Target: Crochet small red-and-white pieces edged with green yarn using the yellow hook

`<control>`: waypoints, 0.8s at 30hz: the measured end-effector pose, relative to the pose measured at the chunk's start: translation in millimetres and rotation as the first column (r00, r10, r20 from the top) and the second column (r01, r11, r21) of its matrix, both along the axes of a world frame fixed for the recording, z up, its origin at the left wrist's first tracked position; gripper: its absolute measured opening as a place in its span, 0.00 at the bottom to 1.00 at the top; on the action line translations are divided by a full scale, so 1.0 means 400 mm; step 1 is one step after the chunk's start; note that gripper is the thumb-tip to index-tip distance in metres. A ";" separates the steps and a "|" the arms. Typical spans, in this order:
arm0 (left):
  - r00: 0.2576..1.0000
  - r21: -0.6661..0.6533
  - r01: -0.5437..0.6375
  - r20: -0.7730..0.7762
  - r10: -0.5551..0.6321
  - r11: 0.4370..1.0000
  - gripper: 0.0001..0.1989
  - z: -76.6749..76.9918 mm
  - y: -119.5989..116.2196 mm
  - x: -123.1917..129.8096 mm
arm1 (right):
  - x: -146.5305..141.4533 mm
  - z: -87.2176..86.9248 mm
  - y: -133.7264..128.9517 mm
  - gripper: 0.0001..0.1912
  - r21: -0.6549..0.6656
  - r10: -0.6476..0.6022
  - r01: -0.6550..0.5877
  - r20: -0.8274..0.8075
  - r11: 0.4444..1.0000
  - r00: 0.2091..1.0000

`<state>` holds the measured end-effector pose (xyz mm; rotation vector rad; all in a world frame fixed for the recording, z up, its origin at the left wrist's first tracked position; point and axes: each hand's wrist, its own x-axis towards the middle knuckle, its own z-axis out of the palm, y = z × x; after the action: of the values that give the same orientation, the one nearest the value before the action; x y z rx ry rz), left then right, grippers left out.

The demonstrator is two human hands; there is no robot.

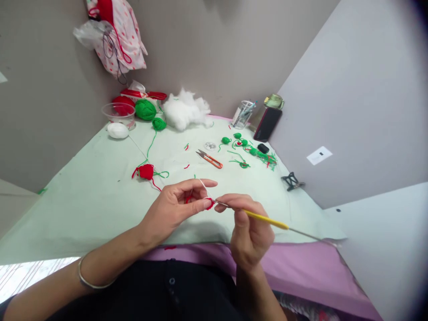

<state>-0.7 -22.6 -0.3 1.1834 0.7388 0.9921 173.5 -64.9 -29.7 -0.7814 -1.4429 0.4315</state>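
Note:
Between its thumb and fingers my left hand (179,203) pinches a small red crochet piece (209,203). A white strand of yarn (203,183) passes over the raised index finger of that hand. My right hand (250,227) is closed around a crochet hook with a yellow handle (267,219). The hook's metal tip meets the red piece at my left fingertips, and its thin rear shaft points out to the right. A red crocheted shape (146,171) with red and green tails lies on the table, left of my hands.
Orange thread snips (210,159) lie beyond my hands. White stuffing (185,110), green yarn balls (145,109), a white yarn ball (117,130) and a clear tub (118,117) stand at the back left. Small green pieces (253,151), a phone (268,124) and a plastic cup (243,115) are at the right.

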 end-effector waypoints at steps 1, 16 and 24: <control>0.999 0.021 -0.022 -0.024 0.022 1.000 0.15 0.000 -0.001 0.002 | 0.001 -0.004 -0.003 0.15 0.033 -0.028 0.026 0.053 0.999 0.998; 0.956 -0.439 0.135 0.294 0.000 0.888 0.20 -0.011 -0.008 0.022 | -0.032 -0.048 0.001 0.21 0.168 -0.282 0.251 0.200 0.953 0.938; 0.982 -0.219 0.022 0.190 0.020 0.975 0.19 -0.005 -0.014 0.011 | -0.044 0.000 0.018 0.10 -0.120 -0.018 0.001 -0.144 0.993 0.989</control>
<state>3.9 -28.2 -2.5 0.8825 0.6761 0.9803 155.8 -57.5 -29.6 -0.8353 -1.2862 0.5605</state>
